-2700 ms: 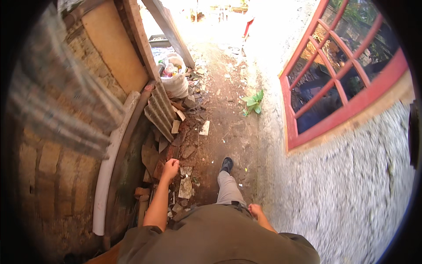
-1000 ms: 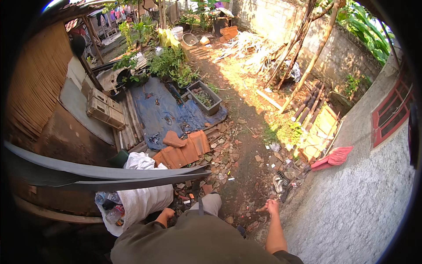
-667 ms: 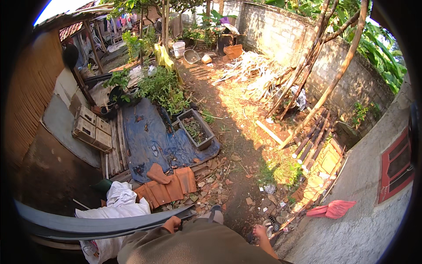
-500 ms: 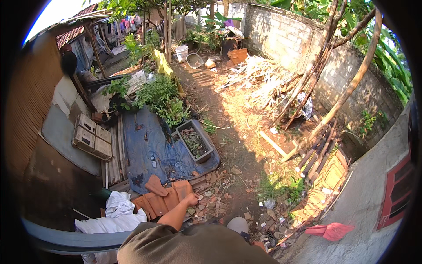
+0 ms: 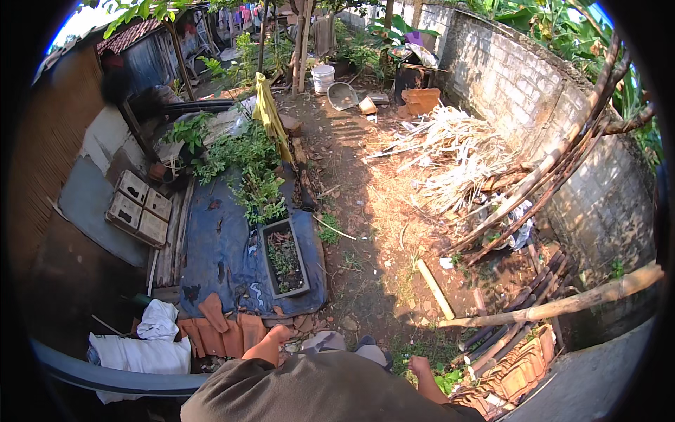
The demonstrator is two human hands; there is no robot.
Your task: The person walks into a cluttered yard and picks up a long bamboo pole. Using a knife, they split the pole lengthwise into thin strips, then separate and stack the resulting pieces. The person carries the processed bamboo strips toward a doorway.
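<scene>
I look down over my own dark grey-brown shirt at a dirt yard. My left hand [image 5: 269, 344] swings forward at my side with nothing in it, just above a row of terracotta roof tiles [image 5: 219, 332] lying at the edge of a blue tarp [image 5: 223, 254]. My right hand [image 5: 421, 366] hangs low on the other side, over weeds and beside a stack of orange tiles [image 5: 522, 367]; its fingers are too small to read. One of my feet [image 5: 365, 346] shows between the hands.
A long planter trough [image 5: 284, 257] sits on the tarp. White sacks [image 5: 140, 346] and a grey curved pipe [image 5: 105, 377] lie at lower left. Wooden poles [image 5: 555, 307] lean at right against a block wall [image 5: 520, 91]. Dried stalks [image 5: 457, 155], a white bucket [image 5: 323, 77] and crates [image 5: 140, 208] lie farther off.
I have walked out of the narrow passage by the red window into the open yard. The view has lifted, and the tarp, tiles and sacks have slid toward me.
</scene>
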